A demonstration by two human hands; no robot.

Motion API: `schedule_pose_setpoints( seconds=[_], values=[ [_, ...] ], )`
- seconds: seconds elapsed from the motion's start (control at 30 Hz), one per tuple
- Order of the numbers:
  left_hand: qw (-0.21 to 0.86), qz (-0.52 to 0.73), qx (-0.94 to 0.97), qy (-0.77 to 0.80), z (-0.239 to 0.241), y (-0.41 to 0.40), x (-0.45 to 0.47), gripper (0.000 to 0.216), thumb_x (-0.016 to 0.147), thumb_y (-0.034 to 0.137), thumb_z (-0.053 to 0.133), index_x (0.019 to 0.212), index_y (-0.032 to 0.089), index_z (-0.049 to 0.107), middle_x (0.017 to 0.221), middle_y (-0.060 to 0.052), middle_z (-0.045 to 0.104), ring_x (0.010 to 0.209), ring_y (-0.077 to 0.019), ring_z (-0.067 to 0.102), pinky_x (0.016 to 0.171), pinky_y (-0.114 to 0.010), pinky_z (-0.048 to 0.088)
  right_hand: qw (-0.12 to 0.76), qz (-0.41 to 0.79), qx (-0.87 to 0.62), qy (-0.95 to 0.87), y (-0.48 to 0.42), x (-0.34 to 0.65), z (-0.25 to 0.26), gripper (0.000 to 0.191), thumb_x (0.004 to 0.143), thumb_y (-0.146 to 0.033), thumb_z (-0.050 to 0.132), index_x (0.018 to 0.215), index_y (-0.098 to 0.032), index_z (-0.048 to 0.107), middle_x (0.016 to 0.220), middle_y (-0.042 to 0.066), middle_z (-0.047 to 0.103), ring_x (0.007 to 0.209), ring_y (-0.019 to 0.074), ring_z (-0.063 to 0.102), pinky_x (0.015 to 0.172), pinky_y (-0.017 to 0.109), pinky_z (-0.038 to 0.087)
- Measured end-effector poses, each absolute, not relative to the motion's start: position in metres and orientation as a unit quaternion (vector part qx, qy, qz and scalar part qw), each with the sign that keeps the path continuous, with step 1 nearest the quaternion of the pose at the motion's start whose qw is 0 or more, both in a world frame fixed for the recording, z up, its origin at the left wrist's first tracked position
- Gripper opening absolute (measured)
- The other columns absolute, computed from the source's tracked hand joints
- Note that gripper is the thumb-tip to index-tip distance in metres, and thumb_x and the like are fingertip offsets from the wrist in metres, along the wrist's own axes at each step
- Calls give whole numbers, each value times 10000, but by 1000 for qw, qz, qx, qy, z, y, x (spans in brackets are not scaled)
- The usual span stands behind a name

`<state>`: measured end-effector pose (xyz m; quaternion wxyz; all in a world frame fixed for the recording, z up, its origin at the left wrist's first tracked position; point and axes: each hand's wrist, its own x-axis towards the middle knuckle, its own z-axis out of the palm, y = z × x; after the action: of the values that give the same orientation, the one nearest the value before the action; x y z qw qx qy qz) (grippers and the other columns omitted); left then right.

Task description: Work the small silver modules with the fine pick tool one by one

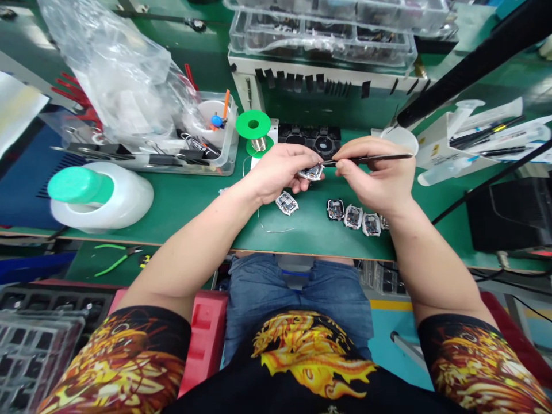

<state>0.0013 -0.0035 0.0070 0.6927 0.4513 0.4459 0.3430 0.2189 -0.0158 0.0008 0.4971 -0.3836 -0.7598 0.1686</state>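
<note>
Between the fingers of my left hand point(282, 169) is an opened smartwatch case point(312, 172) with its electronics showing. My right hand point(382, 175) pinches thin dark tweezers point(379, 157), their tip reaching the edge of that case. Below my left hand, another opened watch case point(287, 203) lies on the green bench mat point(310, 238). To the right lie a black-rimmed watch case point(335, 210) and several silver ones, among them a silver watch case point(353, 217); the furthest is partly hidden by my right wrist.
A green solder spool point(253, 125) stands behind my left hand, beside a black fixture point(308, 135). At left are a white bottle point(125, 195) and a clear bin point(224, 164). A black tube point(470, 63) slants in from the upper right, above a tool holder point(435, 144).
</note>
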Motion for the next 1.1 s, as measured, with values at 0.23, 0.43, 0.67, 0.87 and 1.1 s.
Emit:
schedule_pose_setpoints(
  seconds=[0.23,0.43,0.67,0.87,1.1],
  values=[
    [690,345,450,449,6,-4,2,133,984,211,778,1029,87,762,882,-104,789,506,-55,596,474,-194,403,486,184,-407,-751,-16,219,-2,283,984,-528,837,921,-253,820,942,73,803,851,243,762,730,404,657],
    [692,345,453,443,5,-3,2,124,983,201,766,1020,82,764,874,-107,783,512,-63,606,489,-198,421,484,180,-396,-759,-15,220,-2,271,981,-515,849,928,-250,830,951,75,804,873,245,767,742,397,653],
    [700,338,447,442,7,-4,3,202,997,280,807,1033,89,751,865,-86,782,544,-56,632,499,-157,431,484,171,-394,-763,-16,220,-2,233,990,-476,817,918,-255,835,949,66,811,870,247,769,729,399,651],
    [695,339,453,443,4,-5,3,229,967,275,858,1023,84,747,876,-90,789,553,-60,651,506,-158,452,474,164,-402,-766,-17,219,-2,161,973,-414,810,913,-266,833,937,52,806,860,246,763,735,408,662],
    [688,350,477,420,-2,-3,2,244,947,286,868,1028,83,759,884,-94,798,565,-78,674,502,-170,490,485,159,-380,-772,-17,219,-3,181,994,-394,783,925,-234,833,942,58,806,846,228,761,740,381,651]
  ],
)
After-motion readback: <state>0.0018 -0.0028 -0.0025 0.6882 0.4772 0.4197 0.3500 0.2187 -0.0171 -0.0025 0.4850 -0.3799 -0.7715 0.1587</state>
